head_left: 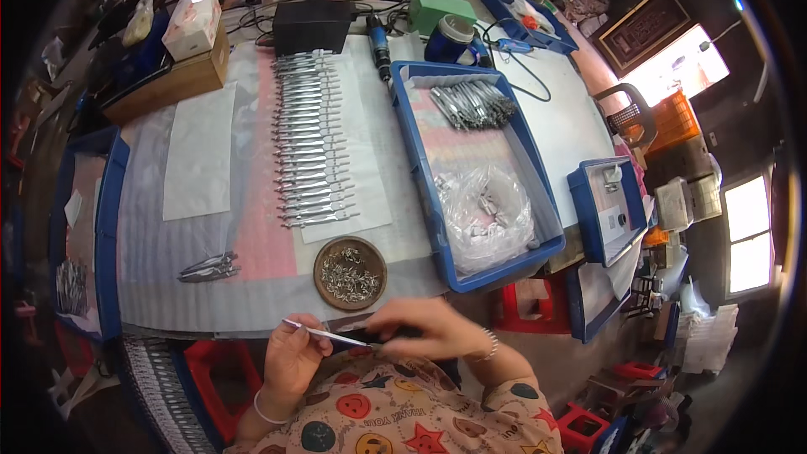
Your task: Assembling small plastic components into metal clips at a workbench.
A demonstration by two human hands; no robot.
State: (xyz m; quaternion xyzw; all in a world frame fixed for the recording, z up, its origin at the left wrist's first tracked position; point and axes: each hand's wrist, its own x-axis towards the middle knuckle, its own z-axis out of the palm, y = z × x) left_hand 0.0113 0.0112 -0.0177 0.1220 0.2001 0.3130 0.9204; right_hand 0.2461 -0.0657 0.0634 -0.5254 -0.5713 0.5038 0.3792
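Observation:
Close to my body, my left hand (292, 359) pinches a slim silver metal rod (328, 335) between thumb and fingers. The rod slants down to the right, toward my right hand (429, 327). That hand is curled at the rod's far end, over something dark that its fingers mostly hide. Just beyond both hands, a round brown bowl (319, 287) holds many small shiny metal parts. Past the bowl, a long column of slender silver metal pieces (313, 151) lies side by side on white paper. A small pile of similar pieces (210, 267) rests to the left.
A large blue tray (418, 170) at the right holds a bundle of metal pieces (472, 104) and a clear plastic bag (486, 219). Another blue tray (109, 231) stands at the left edge. Farther back are a black box (313, 25), a blue power screwdriver (379, 46) and cables.

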